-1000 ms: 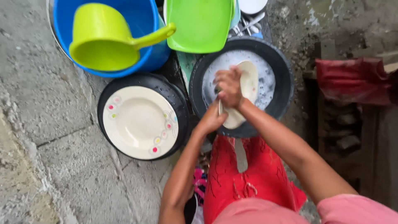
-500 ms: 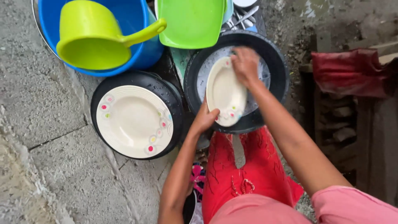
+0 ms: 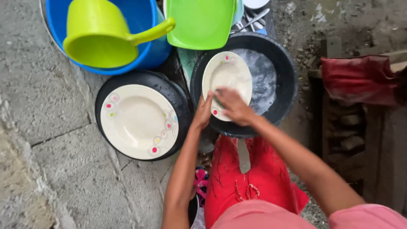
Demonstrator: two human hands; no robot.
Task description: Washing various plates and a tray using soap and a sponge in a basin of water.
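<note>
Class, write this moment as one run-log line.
left hand: steadies cream plate | right hand: rubs plate face | plate: over soapy black basin

The concrete floor [image 3: 38, 140] on the left has lots of open room. The black basin [image 3: 280, 72] has bare soapy space on its right side. Up top, the blue tub [image 3: 144, 51], yellow-green scoop [image 3: 97, 38] and green bowl [image 3: 199, 21] crowd together. A red cloth [image 3: 360, 78] blocks the right.
</note>
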